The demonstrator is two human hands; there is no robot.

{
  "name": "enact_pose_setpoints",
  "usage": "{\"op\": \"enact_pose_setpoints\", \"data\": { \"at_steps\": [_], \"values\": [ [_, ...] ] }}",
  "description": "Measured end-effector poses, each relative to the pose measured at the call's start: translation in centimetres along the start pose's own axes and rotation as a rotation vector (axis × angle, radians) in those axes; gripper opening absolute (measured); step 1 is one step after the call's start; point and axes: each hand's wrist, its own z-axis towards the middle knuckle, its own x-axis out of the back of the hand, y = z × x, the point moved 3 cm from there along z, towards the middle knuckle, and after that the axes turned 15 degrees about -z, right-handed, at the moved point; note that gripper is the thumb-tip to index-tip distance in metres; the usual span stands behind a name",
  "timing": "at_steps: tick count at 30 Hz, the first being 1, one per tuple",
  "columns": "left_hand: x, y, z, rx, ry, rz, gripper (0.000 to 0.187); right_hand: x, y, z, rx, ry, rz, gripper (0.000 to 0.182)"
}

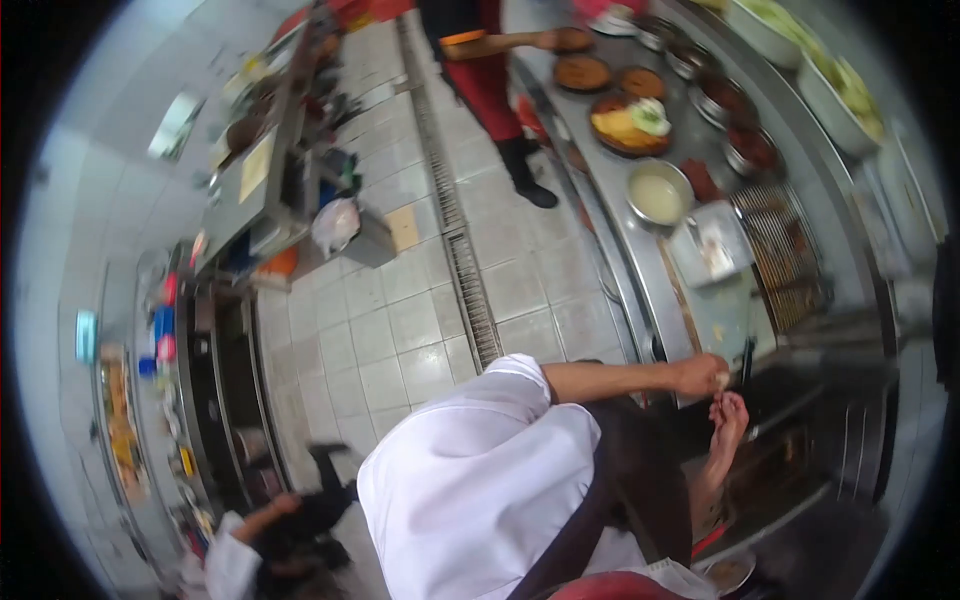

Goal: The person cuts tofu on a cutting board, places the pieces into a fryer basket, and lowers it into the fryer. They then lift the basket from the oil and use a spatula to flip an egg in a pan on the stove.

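Observation:
My left hand (702,375) is closed around a small pale piece (721,380), too small to name, over the near end of a cutting board (725,312). Just below it, my right hand (730,418) has its fingers curled and pinched close to the same piece; whatever is between them cannot be made out. A knife with a dark handle (747,360) lies on the board beside my hands. A few pale bits are scattered on the board. At the board's far end sits a whitish plastic tray (708,245) with some residue in it.
A bowl of pale liquid (659,193), a dish with yellow and white food (630,124) and several metal bowls stand along the counter. A wire rack (778,255) lies beside the board. Another person's arm (505,43) reaches over the counter's far end. A floor drain (455,250) runs behind.

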Motion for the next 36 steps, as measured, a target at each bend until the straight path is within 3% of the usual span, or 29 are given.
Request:
{"op": "enact_pose_setpoints", "data": {
  "at_steps": [1, 2, 3, 4, 5, 6, 7, 8, 9, 10, 11, 12, 15, 18, 19, 20, 21, 22, 23, 24, 25, 26, 28, 30, 32, 34, 36],
  "values": [
    [-0.5, -0.7, -0.1, -0.051, 0.047, 0.002, 0.018, 1.6, 0.7, -1.4, -0.016, 0.038, -0.037, 0.015],
    [-0.4, 0.3, -0.2, 0.081, 0.014, 0.011, 0.022, 4.0, 2.9, -1.7, -0.095, 0.094, -0.068, 0.016],
    [-0.6, -0.3, -0.1, 0.183, -0.03, -0.109, 0.024, 6.0, 3.9, -2.7, -0.047, 0.22, -0.249, 0.014],
    [-0.7, 0.1, 0.0, 0.174, -0.079, -0.035, 0.023, 7.9, 5.0, -3.8, -0.043, 0.296, -0.412, 0.017],
    [-1.1, -0.8, 0.0, 0.077, -0.055, 0.097, 0.022, 10.5, 5.8, -4.2, -0.095, 0.373, -0.91, 0.021],
    [-1.2, -1.2, 0.1, 0.03, -0.075, 0.083, 0.022, 12.3, 8.3, -3.9, 0.195, 0.449, -1.463, 0.023],
    [-1.1, -0.8, 0.2, 0.103, -0.197, 0.068, 0.019, 11.9, 6.1, -4.8, -0.163, 0.629, -1.234, 0.02],
    [-1.4, 0.6, 0.4, 0.187, -0.265, 0.093, 0.017, 13.0, 6.8, -4.4, -0.197, 0.629, -1.237, 0.018],
    [-2.0, 1.6, 0.3, 0.299, -0.31, 0.144, 0.015, 14.3, 7.9, -3.7, -0.119, 0.448, -1.473, 0.015],
    [-2.5, -0.4, 0.0, 0.329, -0.365, 0.031, 0.014, 14.8, 8.6, -3.6, -0.024, 0.683, -1.241, 0.015],
    [-3.4, -1.8, 0.1, 0.361, -0.396, -0.023, 0.013, 15.7, 9.1, -3.2, 0.062, 0.632, -1.188, 0.019],
    [-4.1, -2.4, 0.2, 0.395, -0.414, -0.068, 0.012, 15.8, 7.9, -3.6, -0.149, 0.786, -0.941, 0.043],
    [-7.9, -3.7, 0.5, 0.597, -0.569, -0.182, 0.012, 15.5, 4.6, -8.6, -0.231, 0.973, -0.905, 0.042],
    [-11.3, -3.5, 2.0, 0.516, -0.638, -0.089, 0.016, 14.6, 2.5, -16.6, -0.247, 1.214, -1.038, 0.032],
    [-12.6, -1.1, 3.0, 0.506, -0.706, 0.09, 0.019, 14.6, 3.5, -19.3, -0.277, 1.272, -1.136, 0.029],
    [-13.4, -2.6, 3.7, 0.533, -0.692, -0.09, 0.02, 14.6, 5.6, -21.5, -0.228, 1.376, -1.035, 0.027],
    [-14.6, -1.0, 4.8, 0.464, -0.754, 0.149, 0.021, 14.2, 6.5, -24.2, -0.148, 1.342, -1.071, 0.023],
    [-15.9, -3.7, 6.3, 0.305, -0.804, 0.085, 0.021, 12.2, 2.1, -27.8, 0.034, 1.366, -0.977, 0.021],
    [-17.5, -3.4, 7.9, 0.362, -0.831, 0.337, 0.021, 11.4, 2.6, -30.6, -0.396, 1.304, -0.96, 0.019],
    [-19.4, -2.7, 8.8, 0.186, -0.829, 0.344, 0.022, 11.4, 3.8, -32.3, -0.562, 1.15, -1.134, 0.021],
    [-20.9, -4.3, 10.5, 0.168, -0.886, 0.242, 0.024, 10.4, 5.1, -34.6, -0.541, 1.35, -0.974, 0.023],
    [-22.5, -0.3, 10.0, -0.01, -0.906, 0.283, 0.028, 9.2, 4.8, -36.6, -0.529, 1.531, -0.836, 0.023],
    [-25.2, -2.1, 12.3, -0.086, -0.957, 0.489, 0.032, 7.2, 5.9, -39.1, -0.658, 1.531, -0.799, 0.022],
    [-27.3, -4.4, 13.8, -0.137, -0.841, 0.637, 0.032, 4.9, 5.2, -40.3, -0.737, 1.54, -0.672, 0.022],
    [-29.0, -6.9, 14.8, -0.338, -0.891, 0.716, 0.03, 4.0, 7.6, -41.0, -0.777, 1.537, -0.574, 0.027],
    [-31.6, -15.6, 18.5, -0.402, -0.993, 0.804, 0.029, 2.7, 7.7, -42.0, -0.813, 1.555, -0.547, 0.029],
    [-32.2, -11.6, 15.7, -0.205, -0.749, 0.901, 0.029, 1.8, 7.8, -43.0, -0.821, 1.544, -0.529, 0.03]
  ]
}}
